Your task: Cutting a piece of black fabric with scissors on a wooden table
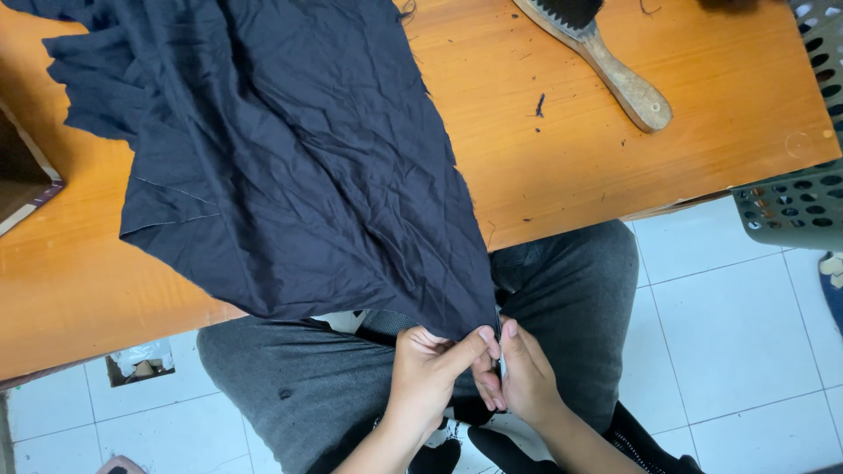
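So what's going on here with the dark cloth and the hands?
A seated person in grey trousers pinches the lower corner of a creased dark navy cloth between both hands, the left hand and right hand pressed close together over the lap. Most of the cloth lies spread on an orange wooden table. A wooden-handled brush rests near the table's far edge, and a green perforated basket stands at the right.
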